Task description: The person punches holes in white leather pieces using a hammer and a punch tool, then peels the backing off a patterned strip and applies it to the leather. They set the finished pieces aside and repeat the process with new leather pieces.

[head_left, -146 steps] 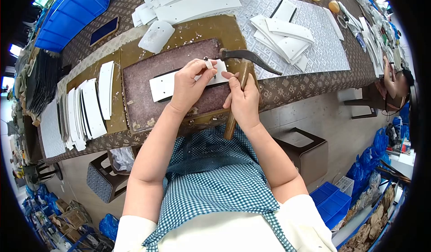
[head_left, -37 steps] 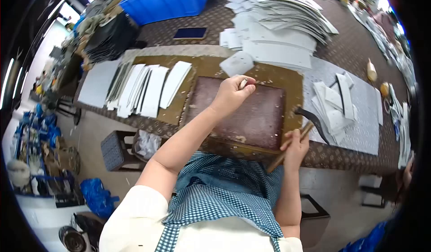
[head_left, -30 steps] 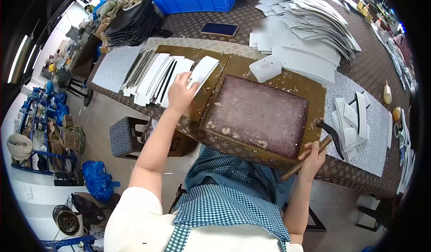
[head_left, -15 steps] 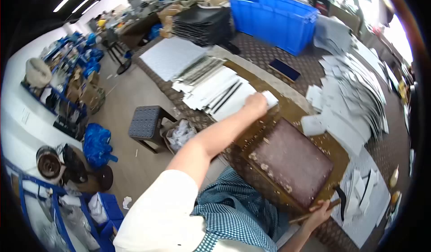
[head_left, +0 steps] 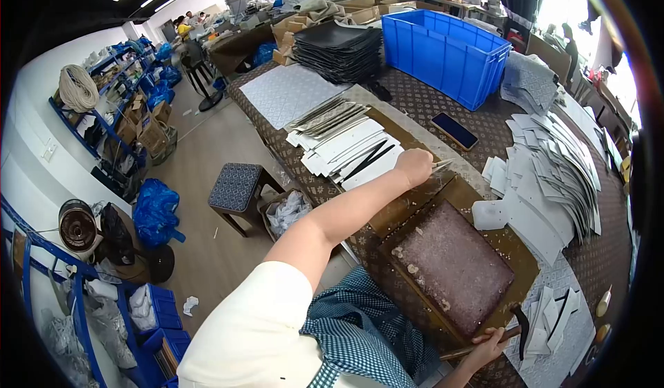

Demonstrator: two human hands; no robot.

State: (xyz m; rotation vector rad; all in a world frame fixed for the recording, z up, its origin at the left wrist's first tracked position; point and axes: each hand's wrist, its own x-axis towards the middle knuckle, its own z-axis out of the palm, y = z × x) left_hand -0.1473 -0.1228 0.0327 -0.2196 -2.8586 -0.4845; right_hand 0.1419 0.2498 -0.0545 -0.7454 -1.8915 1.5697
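The left hand point(head_left: 415, 167) is closed in a fist around a thin pale strip point(head_left: 443, 163). The strip is seen nearly edge-on, so its shape is hard to make out. It pokes out to the right of the knuckles, over the far edge of the brown board point(head_left: 408, 211) and just right of the fanned white cut pieces point(head_left: 346, 149).

The right hand point(head_left: 486, 345) sits at the near right corner of the board, partly cut off by the frame's lower edge. Its fingers are wrapped around the wooden handle of a hammer point(head_left: 522, 322), whose dark head lies beside the dark red punching pad point(head_left: 456, 270).

Half a second ago the left hand rested on the fan itself. It is now clear of the fan with the strip in its grasp, while the right hand has kept its hold on the hammer.
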